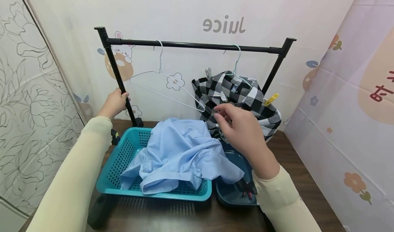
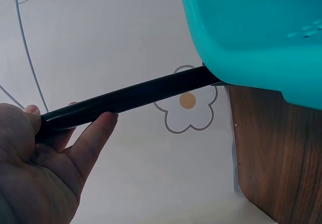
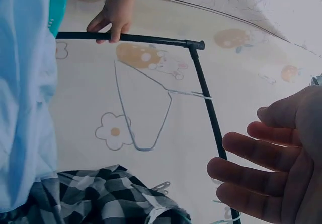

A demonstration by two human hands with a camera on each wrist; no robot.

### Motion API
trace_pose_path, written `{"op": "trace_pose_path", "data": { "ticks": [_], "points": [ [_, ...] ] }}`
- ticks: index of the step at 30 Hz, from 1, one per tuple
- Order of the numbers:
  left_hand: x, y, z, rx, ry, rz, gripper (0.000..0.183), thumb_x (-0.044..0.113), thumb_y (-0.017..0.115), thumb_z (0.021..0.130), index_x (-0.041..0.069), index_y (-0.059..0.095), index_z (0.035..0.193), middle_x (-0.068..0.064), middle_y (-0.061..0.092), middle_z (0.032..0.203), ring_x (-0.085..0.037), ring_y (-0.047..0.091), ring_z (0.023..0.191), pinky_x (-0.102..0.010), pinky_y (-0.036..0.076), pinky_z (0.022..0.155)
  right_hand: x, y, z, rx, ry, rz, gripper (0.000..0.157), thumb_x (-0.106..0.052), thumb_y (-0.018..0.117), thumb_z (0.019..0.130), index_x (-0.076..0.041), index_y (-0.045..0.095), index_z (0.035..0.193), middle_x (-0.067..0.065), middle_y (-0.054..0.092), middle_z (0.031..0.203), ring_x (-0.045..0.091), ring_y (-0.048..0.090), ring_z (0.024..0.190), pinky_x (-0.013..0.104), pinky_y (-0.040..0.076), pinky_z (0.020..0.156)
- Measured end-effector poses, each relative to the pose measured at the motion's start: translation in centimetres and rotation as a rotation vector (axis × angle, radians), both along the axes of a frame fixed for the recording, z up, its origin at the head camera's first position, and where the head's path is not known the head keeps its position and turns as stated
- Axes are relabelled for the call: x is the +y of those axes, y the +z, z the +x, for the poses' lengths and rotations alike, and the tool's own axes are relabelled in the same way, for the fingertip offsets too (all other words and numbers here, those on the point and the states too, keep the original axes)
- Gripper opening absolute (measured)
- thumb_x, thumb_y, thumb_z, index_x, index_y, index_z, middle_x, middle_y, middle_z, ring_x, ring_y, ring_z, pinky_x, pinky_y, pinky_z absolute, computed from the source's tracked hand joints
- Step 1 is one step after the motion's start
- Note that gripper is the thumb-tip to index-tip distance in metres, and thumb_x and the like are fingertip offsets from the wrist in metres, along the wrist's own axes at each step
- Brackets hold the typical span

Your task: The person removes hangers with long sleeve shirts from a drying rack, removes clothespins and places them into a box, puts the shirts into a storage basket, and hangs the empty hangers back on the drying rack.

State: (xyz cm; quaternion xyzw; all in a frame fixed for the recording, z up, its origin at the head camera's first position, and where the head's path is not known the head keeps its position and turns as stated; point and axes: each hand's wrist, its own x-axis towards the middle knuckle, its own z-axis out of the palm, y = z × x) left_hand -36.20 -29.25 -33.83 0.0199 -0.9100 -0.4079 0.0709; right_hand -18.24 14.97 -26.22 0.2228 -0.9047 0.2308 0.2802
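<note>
My left hand (image 1: 113, 104) grips the left upright post (image 1: 115, 68) of a black clothes rack; in the left wrist view the thumb and fingers lie around the post (image 2: 136, 94). In front of a black-and-white checked shirt (image 1: 217, 88), my right hand (image 1: 243, 133) hovers with loosely bent fingers and holds nothing. The right wrist view shows its fingers (image 3: 256, 151) spread a little, apart from the rack bar (image 3: 214, 123). That shirt hangs on a pale green hanger (image 1: 237, 59). A bare white wire hanger (image 1: 166, 97) hangs from the bar's left half.
A light blue garment (image 1: 181, 150) lies heaped in a turquoise basket (image 1: 107, 187) and drapes over its right rim onto a dark blue tray (image 1: 226, 201). A yellow clothespin (image 1: 271, 99) and a grey clip (image 1: 208, 74) sit on the checked shirt. Patterned cloth walls stand behind and at the sides.
</note>
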Motion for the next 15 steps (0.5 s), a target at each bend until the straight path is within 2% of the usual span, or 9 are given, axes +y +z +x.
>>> {"op": "trace_pose_path", "data": {
  "ticks": [8, 15],
  "points": [
    [0.1, -0.2, 0.0, -0.002, -0.007, 0.014, 0.049, 0.035, 0.033, 0.113, -0.006, 0.038, 0.139, -0.029, 0.053, 0.139, -0.047, 0.058, 0.123, -0.059, 0.050, 0.101, 1.2, -2.5, 1.5, 0.006, 0.012, -0.016, 0.021, -0.023, 0.068, 0.100, -0.014, 0.071, 0.119, -0.001, 0.075, 0.094, 0.012, 0.062, 0.073, 0.030, 0.055, 0.064],
    [0.0, -0.3, 0.2, 0.000, -0.019, 0.010, 0.047, 0.034, 0.034, 0.113, -0.006, 0.038, 0.138, -0.030, 0.053, 0.139, -0.047, 0.058, 0.123, -0.061, 0.048, 0.103, 2.2, -4.8, 2.7, -0.036, 0.006, -0.045, 0.021, -0.022, 0.069, 0.100, -0.016, 0.072, 0.120, -0.001, 0.077, 0.101, 0.012, 0.066, 0.079, 0.034, 0.059, 0.068]
  ]
}}
